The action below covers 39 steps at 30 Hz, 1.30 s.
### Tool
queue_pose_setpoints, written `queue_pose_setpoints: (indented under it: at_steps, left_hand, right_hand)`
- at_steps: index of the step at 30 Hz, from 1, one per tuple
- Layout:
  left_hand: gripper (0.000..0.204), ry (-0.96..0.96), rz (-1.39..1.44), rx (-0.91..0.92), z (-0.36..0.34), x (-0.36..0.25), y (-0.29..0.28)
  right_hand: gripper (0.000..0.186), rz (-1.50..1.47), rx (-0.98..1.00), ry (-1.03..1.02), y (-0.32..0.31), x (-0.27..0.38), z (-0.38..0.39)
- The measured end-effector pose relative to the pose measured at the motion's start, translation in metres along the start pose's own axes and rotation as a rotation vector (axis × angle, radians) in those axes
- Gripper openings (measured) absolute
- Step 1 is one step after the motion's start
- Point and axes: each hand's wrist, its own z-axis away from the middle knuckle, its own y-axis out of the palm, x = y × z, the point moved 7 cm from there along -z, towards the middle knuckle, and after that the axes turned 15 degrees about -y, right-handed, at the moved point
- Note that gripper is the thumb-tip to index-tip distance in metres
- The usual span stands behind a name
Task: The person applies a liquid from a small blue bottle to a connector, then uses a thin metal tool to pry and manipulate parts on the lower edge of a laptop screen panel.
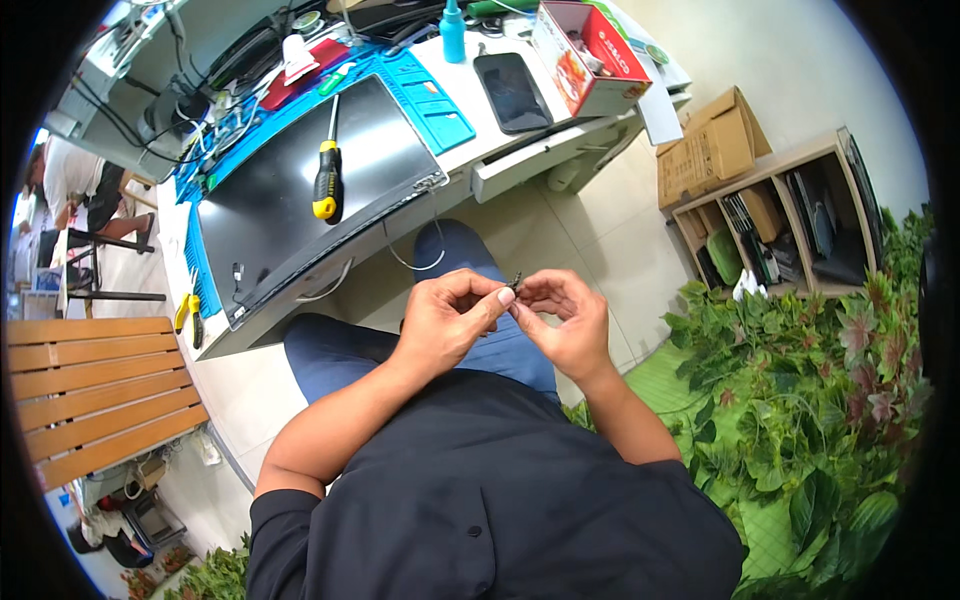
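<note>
Blackish small part (516, 281), kind not resolved at this size: located between the fingertips of both hands, above the wearer's lap and apart from the counter (520, 46).

Left hand (447, 318): grip narrow, thumb and forefinger pinched on the part. Right hand (566, 318): grip narrow, fingers curled, thumb and fingertips meeting the left thumb at the part; cannot tell whether it also clamps the part.

Counter, near side: large dark display panel (260, 185) lying flat, partly over a blue mat (455, 130). Black-and-yellow screwdriver (326, 185) resting on the panel, shaft pointing away from the wearer. Thin pale cable (428, 269) hanging in a loop past the panel's near edge, just beyond the left hand. Yellow-handled pliers (181, 314) at the left end of the counter.

Counter, to the right of the mat: dark phone (512, 92), lying flat; open red-and-white box (572, 82) just beside it. Blue bottle (453, 35) upright, behind the mat.

Surroundings, right side: cardboard box (705, 150) on top of a shelf unit (785, 175); leafy green plants (780, 370) near the unit.
</note>
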Motion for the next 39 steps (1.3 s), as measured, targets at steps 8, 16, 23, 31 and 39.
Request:
queue_pose_setpoints:
  at_steps: [8,16,23,31,39]
  left_hand:
    - [0.019,0.042,-0.206,-0.113,-0.003,0.004,0.002]
    - [0.026,0.065,-0.338,-0.136,-0.004,0.001,0.004]
    - [0.017,-0.038,-0.082,-0.018,-0.018,0.031,-0.007]
    - [0.024,-0.168,-0.151,-0.022,-0.021,0.036,-0.003]
    - [0.026,-0.196,-0.094,-0.032,-0.031,0.048,-0.004]
  right_hand:
    - [0.030,0.641,0.092,-0.586,0.016,0.036,0.004]
    - [0.026,0.656,0.092,-0.549,0.015,0.028,0.008]
    - [0.018,0.393,0.194,-0.319,0.007,0.009,0.001]
    - [0.024,0.286,0.110,-0.130,0.002,-0.004,0.009]
    - [0.023,0.228,0.049,-0.002,0.003,-0.024,0.013]
